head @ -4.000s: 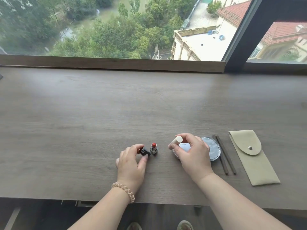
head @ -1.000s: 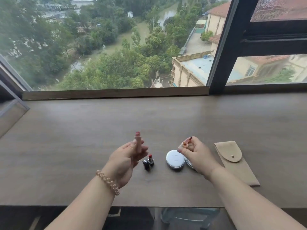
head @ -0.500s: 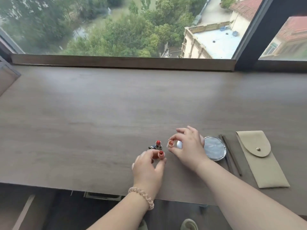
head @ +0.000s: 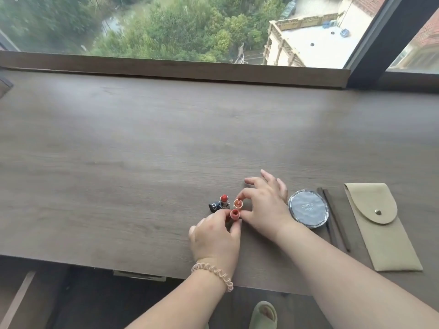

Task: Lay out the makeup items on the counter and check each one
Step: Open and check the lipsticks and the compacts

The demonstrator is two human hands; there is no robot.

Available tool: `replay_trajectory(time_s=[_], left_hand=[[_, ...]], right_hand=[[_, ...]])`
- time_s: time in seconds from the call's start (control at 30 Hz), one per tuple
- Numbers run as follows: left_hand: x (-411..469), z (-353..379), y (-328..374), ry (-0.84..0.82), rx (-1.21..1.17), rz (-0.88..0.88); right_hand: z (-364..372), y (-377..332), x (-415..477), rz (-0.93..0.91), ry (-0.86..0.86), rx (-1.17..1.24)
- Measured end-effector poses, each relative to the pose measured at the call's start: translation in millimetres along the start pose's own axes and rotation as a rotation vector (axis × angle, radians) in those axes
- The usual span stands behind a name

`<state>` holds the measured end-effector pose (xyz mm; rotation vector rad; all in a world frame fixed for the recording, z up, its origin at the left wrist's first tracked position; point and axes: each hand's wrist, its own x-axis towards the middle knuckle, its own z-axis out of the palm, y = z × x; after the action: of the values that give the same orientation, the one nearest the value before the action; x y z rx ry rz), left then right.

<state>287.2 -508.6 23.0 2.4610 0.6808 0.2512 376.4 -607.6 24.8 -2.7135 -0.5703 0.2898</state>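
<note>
My left hand (head: 215, 236) pinches a small peach lip tube (head: 235, 214) standing upright on the grey wood counter (head: 142, 150), its open red top facing up. My right hand (head: 266, 205) holds the tube's peach cap (head: 238, 203) between thumb and forefinger, just behind the tube. An uncapped red lipstick (head: 223, 200) stands beside its black cap (head: 215, 206) just left of them. A round silver compact (head: 308, 208) lies to the right of my right hand.
Two dark thin sticks (head: 332, 219) lie right of the compact. A beige snap pouch (head: 377, 224) lies at the far right. A wooden window sill (head: 175, 70) runs along the counter's back. A slipper (head: 263, 314) shows below the front edge.
Both hands came down from in front of me to the counter. The tube now stands on the surface in my left hand, with the cap in my right hand close behind it.
</note>
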Motion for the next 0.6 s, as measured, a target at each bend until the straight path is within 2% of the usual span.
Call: replay_trajectory(time_s=[0.23, 0.47, 0.53, 0.6], left_hand=[[-3.7, -0.4, 1.5, -0.004, -0.041, -0.044], [-4.5, -13.0, 2.2, -0.052, -0.030, -0.040], [-5.9, -23.0, 7.7, -0.011, -0.053, 0.009], [-7.6, -35.5, 16.4, 0.074, -0.108, 0.132]], right_hand=[[-29.1, 11.8, -4.8, -0.041, -0.044, -0.090], [-41.7, 44.0, -25.7, 0.058, -0.151, -0.021], [-35.7, 44.8, -27.4, 0.051, -0.135, -0.015], [-34.1, 44.3, -28.4, 0.045, -0.097, 0.003]])
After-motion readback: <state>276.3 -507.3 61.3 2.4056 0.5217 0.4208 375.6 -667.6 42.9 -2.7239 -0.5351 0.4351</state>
